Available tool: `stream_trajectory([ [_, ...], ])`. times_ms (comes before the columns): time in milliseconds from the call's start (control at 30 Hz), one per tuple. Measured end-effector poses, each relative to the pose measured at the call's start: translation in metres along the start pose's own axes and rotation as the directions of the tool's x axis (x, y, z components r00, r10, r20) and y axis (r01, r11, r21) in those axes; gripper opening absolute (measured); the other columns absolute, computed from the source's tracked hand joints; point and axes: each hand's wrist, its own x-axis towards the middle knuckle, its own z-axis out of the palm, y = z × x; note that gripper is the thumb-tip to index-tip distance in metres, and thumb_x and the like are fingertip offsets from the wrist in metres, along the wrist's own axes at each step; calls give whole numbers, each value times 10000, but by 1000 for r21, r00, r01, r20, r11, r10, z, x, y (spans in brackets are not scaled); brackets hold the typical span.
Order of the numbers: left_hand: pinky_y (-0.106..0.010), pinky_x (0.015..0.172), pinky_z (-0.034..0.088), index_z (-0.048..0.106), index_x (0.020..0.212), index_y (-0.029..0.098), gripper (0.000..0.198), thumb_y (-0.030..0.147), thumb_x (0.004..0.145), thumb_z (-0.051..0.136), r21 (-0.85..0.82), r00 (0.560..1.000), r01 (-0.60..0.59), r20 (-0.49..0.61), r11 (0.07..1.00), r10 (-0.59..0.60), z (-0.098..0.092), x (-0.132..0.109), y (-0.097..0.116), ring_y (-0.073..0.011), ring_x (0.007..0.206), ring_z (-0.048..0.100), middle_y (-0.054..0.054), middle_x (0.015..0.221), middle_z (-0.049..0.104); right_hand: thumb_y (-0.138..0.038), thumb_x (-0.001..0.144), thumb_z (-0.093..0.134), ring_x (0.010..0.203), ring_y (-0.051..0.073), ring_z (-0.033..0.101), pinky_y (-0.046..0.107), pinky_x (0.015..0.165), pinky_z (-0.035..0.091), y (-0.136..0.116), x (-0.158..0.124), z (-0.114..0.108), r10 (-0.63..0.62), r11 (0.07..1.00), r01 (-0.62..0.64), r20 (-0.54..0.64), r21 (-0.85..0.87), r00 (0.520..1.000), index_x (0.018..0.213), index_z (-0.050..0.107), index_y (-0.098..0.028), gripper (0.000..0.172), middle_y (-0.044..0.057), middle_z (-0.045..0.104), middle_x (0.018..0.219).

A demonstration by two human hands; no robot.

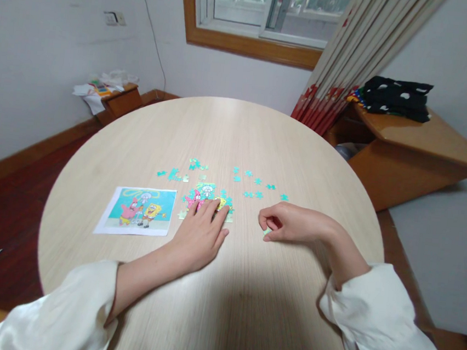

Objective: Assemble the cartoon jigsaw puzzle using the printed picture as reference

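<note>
My left hand (202, 232) lies with its fingers spread over the lower part of a partly joined jigsaw puzzle (206, 190), hiding some of it. Pink, yellow and turquoise cartoon figures show around the fingertips. To the right, my right hand (284, 222) is curled, thumb and fingers pinching a small pale green puzzle piece (267, 231) close to the tabletop. Loose turquoise puzzle pieces (258, 182) are scattered beyond the right hand, and another group of loose pieces (174, 174) lies behind and left of the joined part.
A printed reference picture (141, 210) on white paper lies left of the puzzle on the round wooden table (229, 130). Beyond the table's right edge stands a wooden cabinet (427, 133) with folded black cloth (398, 98) on it. A small stand (121, 101) with papers is at the back left.
</note>
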Motion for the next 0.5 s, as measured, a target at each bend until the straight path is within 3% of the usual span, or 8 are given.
stream_trajectory([
  [367, -531, 1090, 323, 465, 1336, 117, 425, 307, 959, 414, -8, 1000, -3, -28, 1000, 3, 3, 0, -1, -332, 1291, 445, -190, 1395, 483, -259, 751, 637, 566, 104, 412, 246, 537, 296, 0, 1, 0, 25, 999, -25, 8, 20, 1000, 735, 569, -181, 105, -42, 452, 606],
  [500, -517, 1048, 371, 517, 1269, 121, 369, 296, 960, 415, -69, 995, -23, -102, 997, 16, 3, 1, -3, -321, 1218, 497, -177, 1317, 543, -288, 763, 634, 569, 101, 406, 242, 537, 295, 1, 1, 0, 38, 998, -39, 13, 42, 999, 741, 569, -179, 129, -42, 444, 604],
])
